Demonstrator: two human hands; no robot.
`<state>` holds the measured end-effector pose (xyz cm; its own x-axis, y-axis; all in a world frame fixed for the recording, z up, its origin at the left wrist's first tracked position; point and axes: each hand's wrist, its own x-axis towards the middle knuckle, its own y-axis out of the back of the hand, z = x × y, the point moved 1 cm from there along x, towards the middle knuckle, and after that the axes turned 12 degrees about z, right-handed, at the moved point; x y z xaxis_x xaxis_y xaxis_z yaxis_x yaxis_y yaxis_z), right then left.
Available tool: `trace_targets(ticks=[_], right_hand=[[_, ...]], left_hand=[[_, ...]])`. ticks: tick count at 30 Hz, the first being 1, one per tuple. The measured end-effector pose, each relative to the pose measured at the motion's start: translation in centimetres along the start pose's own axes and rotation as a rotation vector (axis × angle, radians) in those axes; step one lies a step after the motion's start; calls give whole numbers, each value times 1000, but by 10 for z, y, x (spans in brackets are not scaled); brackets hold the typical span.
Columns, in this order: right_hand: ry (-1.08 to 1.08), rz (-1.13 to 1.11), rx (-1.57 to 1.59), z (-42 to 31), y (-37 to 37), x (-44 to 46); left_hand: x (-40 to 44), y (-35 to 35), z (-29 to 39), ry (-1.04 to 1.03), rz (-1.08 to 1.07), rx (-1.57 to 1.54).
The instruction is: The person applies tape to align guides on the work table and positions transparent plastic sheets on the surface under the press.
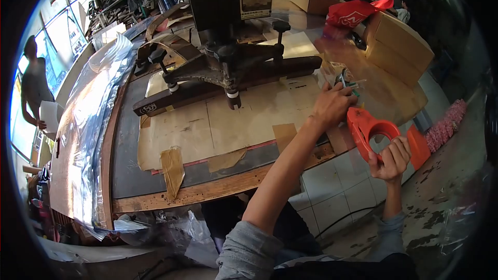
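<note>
Orange tool (361, 126), ring-bodied, 1 item: held off the table's right front corner, its narrow end beside the left wrist. Right hand (393, 159): fingers curled together around the ring's outer side. Left hand (332, 105): fingers bent and close over small loose items (354, 92) at the table corner; whether they pinch anything, cannot tell.

Handling notes, by judgement: a firm wrap on the ring should steady the tool; its narrow end is best angled away from the left wrist, since the 2 lie close. The left fingertips would do well to part the small pieces singly, with a light touch.

Surroundings: pale board (233, 119), with tan tape (172, 172) across its front edge; black metal frame (210, 67) standing over it; red bag (348, 15) beside a cardboard box (399, 44); at far left, a person (37, 80) with a white box (50, 116).
</note>
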<state>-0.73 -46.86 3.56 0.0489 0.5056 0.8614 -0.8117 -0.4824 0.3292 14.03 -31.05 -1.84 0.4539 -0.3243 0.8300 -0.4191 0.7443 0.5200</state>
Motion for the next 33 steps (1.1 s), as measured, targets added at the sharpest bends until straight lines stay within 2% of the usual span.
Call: trace_targets(ticks=[1, 5, 7, 10, 12, 14, 16, 19, 22, 25, 28, 30, 32, 33], right_hand=[[0, -33, -11, -3, 4, 2], [63, 81, 70, -19, 43, 36], [63, 71, 33, -18, 61, 48], [96, 101, -148, 7, 43, 80], [-84, -56, -199, 27, 28, 94], [-303, -152, -114, 56, 1, 113], [-648, -447, 87, 92, -23, 132], [-715, -455, 267, 128, -61, 140], [-732, -624, 420, 134, -73, 156], [-662, -709, 743, 103, -59, 176], [-579, -863, 942, 72, -49, 197], [-464, -931, 1001, 72, -51, 203], [-421, -948, 987, 82, -57, 210], [-439, -935, 948, 93, -59, 211]], left_hand=[[-2, -2, -1, -11, 27, 4], [-1, -1, -14, 62, 9, 57], [-3, 3, -15, 44, 29, 44], [-4, 6, -10, 22, 88, 77], [-5, 7, -9, 30, 111, 95], [-6, 8, -8, 37, 109, 100], [-6, 8, -9, 34, 83, 91], [-7, 8, -9, 27, 126, 103], [-8, 8, -8, 70, 79, 109], [-8, 11, -5, 21, 206, 157], [-5, 26, -3, 229, 297, -163], [-21, -26, -16, 241, 389, -438], [-20, -30, -19, 155, 453, -416], [-12, -3, -11, 69, 469, -257]])
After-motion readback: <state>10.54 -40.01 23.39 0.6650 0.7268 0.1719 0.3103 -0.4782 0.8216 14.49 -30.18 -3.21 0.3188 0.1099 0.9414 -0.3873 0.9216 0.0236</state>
